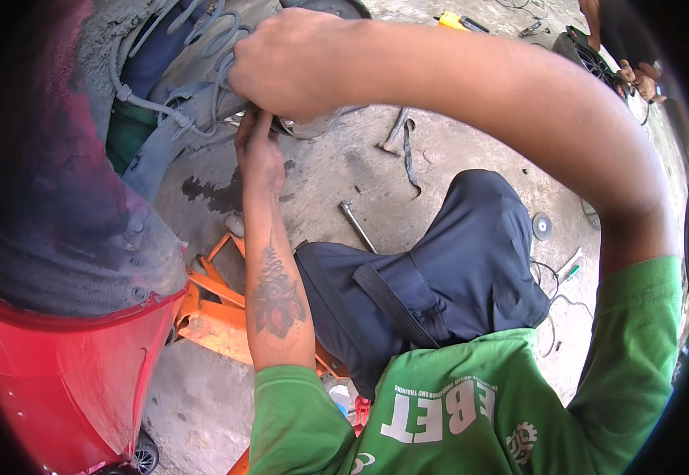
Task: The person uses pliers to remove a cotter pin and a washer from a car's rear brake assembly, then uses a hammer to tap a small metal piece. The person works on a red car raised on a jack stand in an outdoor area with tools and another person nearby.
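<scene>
At eleven o'clock, the right hand (297,71) sat just right of the coil spring (222,67), the left hand (260,162) below it. At eight stood the fender (67,356), with the jack (218,328) to its right. On the floor, the hammer (396,128) lay at one, left of the strap (408,154); a disc (542,227) lay at three.

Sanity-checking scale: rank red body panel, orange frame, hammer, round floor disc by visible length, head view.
1. Red body panel
2. Orange frame, partly hidden
3. Hammer
4. Round floor disc
</scene>
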A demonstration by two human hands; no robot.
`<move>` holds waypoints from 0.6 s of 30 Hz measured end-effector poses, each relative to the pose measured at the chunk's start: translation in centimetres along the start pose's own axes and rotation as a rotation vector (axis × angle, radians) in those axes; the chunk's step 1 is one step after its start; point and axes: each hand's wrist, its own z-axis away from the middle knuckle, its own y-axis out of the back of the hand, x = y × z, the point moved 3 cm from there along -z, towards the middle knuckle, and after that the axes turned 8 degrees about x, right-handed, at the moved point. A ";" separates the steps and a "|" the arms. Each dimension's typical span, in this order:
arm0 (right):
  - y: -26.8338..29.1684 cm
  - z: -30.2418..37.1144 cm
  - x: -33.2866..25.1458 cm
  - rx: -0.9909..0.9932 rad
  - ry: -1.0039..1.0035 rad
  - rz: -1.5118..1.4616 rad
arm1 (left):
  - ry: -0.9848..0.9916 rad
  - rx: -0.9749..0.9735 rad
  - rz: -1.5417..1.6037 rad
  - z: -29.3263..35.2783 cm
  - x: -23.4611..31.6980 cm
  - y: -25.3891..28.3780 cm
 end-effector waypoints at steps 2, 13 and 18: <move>0.1 -1.0 0.0 -0.119 -0.068 0.016 | 0.050 0.001 0.094 -0.2 -0.2 0.4; -3.4 -5.3 -7.7 -0.493 -0.103 0.021 | -0.084 0.147 -0.014 0.1 -0.1 0.6; -5.5 1.2 -2.9 -0.282 -0.303 -0.287 | -0.275 0.100 -0.514 -0.5 0.0 0.5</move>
